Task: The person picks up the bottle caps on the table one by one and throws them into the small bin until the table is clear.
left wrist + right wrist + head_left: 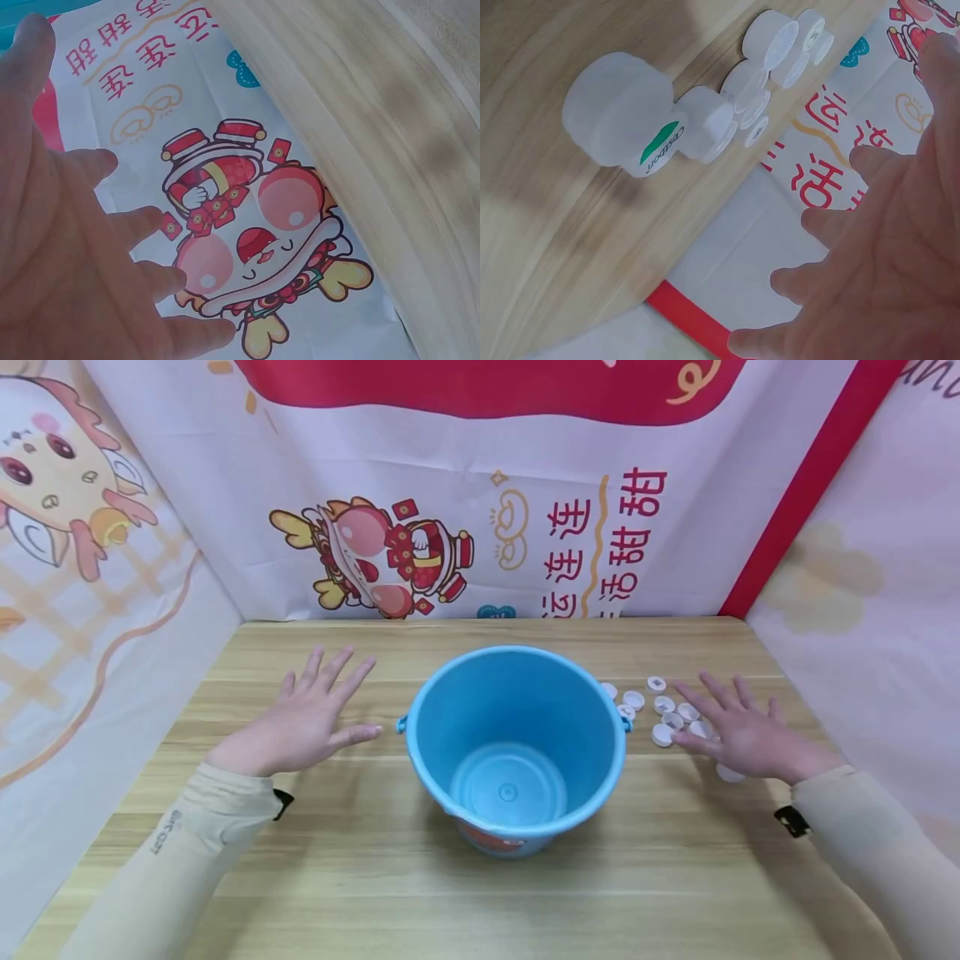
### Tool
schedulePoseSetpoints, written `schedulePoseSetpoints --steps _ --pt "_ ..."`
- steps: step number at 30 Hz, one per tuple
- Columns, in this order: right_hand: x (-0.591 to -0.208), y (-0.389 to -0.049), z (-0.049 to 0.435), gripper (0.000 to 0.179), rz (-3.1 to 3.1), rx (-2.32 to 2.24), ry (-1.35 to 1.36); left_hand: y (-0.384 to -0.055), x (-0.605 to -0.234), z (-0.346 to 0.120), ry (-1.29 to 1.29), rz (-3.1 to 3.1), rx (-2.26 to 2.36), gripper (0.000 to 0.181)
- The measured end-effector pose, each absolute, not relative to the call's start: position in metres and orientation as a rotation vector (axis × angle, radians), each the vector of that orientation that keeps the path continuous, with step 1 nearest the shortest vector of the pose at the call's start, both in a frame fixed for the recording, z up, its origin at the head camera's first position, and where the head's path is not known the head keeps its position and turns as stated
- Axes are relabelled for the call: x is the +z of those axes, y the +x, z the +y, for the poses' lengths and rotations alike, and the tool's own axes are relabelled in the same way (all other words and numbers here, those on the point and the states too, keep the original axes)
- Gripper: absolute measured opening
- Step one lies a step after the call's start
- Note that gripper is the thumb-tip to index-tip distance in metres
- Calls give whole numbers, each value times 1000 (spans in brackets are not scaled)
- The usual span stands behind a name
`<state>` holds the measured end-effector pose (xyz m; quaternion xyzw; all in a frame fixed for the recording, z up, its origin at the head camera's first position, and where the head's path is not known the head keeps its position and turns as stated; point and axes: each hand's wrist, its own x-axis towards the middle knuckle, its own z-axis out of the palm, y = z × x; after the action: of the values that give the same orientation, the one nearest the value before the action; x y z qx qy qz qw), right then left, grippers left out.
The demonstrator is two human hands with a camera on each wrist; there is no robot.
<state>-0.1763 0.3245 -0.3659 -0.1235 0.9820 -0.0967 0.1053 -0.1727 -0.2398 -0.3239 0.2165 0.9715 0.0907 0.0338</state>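
A blue bucket (508, 693) stands upright in the middle of the wooden table, and its inside shows only its round bottom. To its left my left hand (303, 718) hovers with fingers spread, holding nothing. On the other side my right hand (750, 731), fingers likewise spread, is over the right part of the table, close by several white bottle caps (662, 735). Some caps lie partly behind the bucket's rim and others beneath the hand. In the right wrist view, one white cap (619, 109) sits near a cap with green Cestbon lettering (660, 150).
The wooden table (337, 877) is bounded by a printed cloth (420, 460) at the back. More cloth hangs on the left (150, 693) and right (855, 652). Small handle lugs (402, 724) stick out from the bucket's sides.
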Motion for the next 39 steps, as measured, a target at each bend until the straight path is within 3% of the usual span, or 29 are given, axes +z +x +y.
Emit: schedulePoseSetpoints --steps 7,15,20,28,39 --pt "-366 -177 340 77 2939 -210 -477 -167 -312 -239 898 3001 342 83" --pt "-371 -170 360 48 2963 -303 -392 -140 -293 -211 1768 3064 635 57" --pt "-381 -164 371 37 2979 -339 -360 -126 -289 -188 2033 2940 761 50" --pt "-393 -154 377 24 2990 -398 -372 -122 -294 -173 2133 2814 846 38" --pt "-396 -150 368 25 2971 -426 -379 -127 -292 -169 2073 2601 955 27"
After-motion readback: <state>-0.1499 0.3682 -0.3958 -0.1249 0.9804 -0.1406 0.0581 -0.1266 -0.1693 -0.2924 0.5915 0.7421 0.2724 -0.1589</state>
